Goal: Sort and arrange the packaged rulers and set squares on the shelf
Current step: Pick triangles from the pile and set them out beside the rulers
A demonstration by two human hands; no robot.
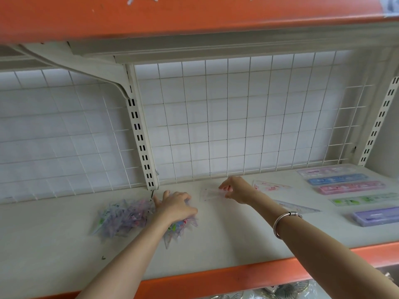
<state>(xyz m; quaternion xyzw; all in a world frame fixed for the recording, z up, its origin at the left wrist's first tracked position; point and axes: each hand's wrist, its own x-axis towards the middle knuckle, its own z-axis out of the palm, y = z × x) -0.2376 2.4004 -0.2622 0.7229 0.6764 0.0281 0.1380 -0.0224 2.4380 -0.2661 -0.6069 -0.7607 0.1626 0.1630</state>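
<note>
Pastel plastic-wrapped set squares in a blurred heap (pixel 125 214) lie on the white shelf (pixel 237 234), partly under the spread left hand (pixel 174 207). The right hand (pixel 235 189) curls its fingers at the edge of a clear flat set square (pixel 209 194); motion blur hides whether they pinch it.

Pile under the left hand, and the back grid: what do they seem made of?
Pile: likely translucent tinted plastic set squares in glossy film; pale see-through colours, though blurred. Back grid: probably white-painted metal wire; thin straight rods crossing in squares.
</note>
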